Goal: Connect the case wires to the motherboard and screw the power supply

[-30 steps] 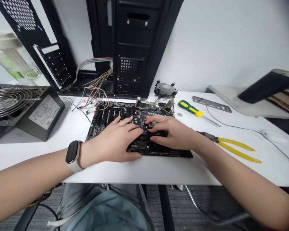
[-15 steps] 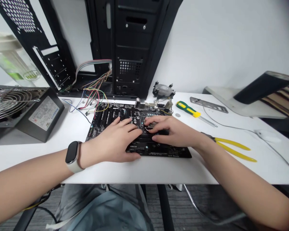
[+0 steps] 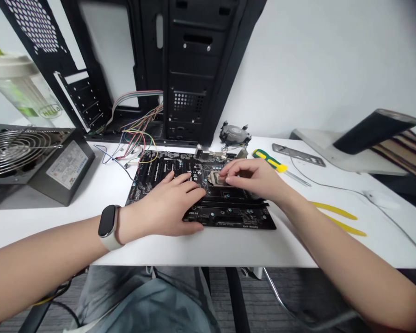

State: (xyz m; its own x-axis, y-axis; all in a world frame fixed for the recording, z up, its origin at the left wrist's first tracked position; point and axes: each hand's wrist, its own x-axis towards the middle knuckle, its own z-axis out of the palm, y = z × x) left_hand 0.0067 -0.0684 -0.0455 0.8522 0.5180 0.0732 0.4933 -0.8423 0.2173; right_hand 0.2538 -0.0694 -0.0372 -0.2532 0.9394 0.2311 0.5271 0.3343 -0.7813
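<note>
A black motherboard [image 3: 229, 215] lies flat on the white desk [image 3: 100, 185] in front of me. My left hand [image 3: 169, 203], a smartwatch on its wrist, rests palm down on the board's left half with fingers stretched flat. My right hand [image 3: 254, 180] hovers over the CPU socket [image 3: 215, 178], its fingertips pinched together at the socket's metal frame. What they hold, if anything, is too small to make out.
An open black PC case [image 3: 187, 69] with loose coloured wires [image 3: 138, 134] stands behind. A power supply [image 3: 38, 157] sits left. A CPU cooler fan [image 3: 234, 132], green-yellow screwdriver [image 3: 270, 160], I/O plate [image 3: 298, 155] and yellow pliers [image 3: 336, 217] lie right.
My right hand has lifted off the board and pinched its fingertips over the socket, which now shows. The left hand stays flat on the board.
</note>
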